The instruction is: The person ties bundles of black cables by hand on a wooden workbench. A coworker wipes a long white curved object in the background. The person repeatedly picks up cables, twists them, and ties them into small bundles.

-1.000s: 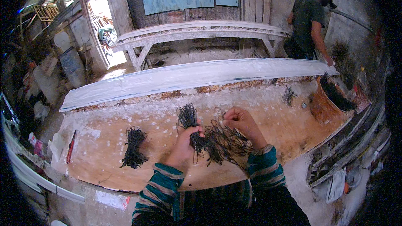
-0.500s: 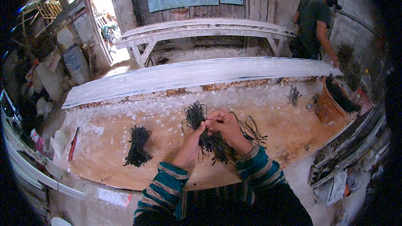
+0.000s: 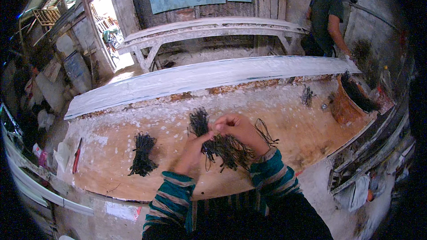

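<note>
A bundle of thin black looped cords (image 3: 199, 120) is gripped at its middle by my left hand (image 3: 189, 149), thumb pressed against it. At the bundle's waist, my right hand (image 3: 240, 130) pinches with thumb and fingertips close to the left thumb; whatever is between them is too small to make out. More black cords (image 3: 229, 151) spread below my right hand, and a few loops (image 3: 264, 132) stick out past its wrist. To the left, a second black cord bundle (image 3: 143, 154), narrowed at its middle, lies on the wooden board (image 3: 106, 169).
A red-and-black slim tool (image 3: 77, 156) lies at the board's left end. At right stand a small cord bunch (image 3: 307, 96) and a tilted orange-brown bucket (image 3: 344, 109) with black strands. Behind runs a long white plank (image 3: 204, 76). Another person (image 3: 327, 22) stands at the far right.
The view has shifted slightly, so the scene sits a little further left. My right fingers have drawn a bit away from the bundle's waist; my left hand keeps its grip.
</note>
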`<action>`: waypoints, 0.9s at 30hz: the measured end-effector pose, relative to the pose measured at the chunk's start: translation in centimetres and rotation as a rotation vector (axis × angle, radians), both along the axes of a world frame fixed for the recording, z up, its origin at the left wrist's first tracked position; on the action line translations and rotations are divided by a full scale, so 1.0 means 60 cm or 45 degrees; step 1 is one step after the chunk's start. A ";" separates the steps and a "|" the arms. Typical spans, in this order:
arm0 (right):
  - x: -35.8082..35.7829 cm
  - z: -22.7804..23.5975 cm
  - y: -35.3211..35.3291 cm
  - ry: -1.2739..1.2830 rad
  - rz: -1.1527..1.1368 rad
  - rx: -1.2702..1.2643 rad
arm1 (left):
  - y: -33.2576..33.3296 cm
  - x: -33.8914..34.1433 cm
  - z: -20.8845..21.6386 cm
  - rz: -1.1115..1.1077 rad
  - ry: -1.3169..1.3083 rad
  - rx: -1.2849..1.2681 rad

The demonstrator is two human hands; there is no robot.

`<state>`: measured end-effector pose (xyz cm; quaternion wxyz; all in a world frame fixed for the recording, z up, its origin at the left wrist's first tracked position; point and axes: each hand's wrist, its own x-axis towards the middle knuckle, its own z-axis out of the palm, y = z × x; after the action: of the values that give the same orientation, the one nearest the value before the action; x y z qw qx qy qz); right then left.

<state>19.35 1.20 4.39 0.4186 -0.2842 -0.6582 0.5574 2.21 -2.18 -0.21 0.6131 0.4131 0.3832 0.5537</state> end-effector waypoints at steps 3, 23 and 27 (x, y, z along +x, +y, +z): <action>0.045 -0.009 0.033 -0.353 -0.390 0.223 | 0.002 -0.002 0.022 0.081 -0.331 -0.099; 0.131 -0.047 0.074 -1.016 -0.635 0.263 | 0.024 -0.030 0.005 0.099 -0.605 0.014; 0.120 -0.027 0.068 -0.574 -0.453 0.227 | 0.017 -0.025 0.014 0.087 -0.600 -0.023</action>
<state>26.57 5.26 2.79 0.3763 -0.4739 -0.7208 0.3381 0.70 -1.18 0.65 0.6702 0.2538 0.2482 0.6518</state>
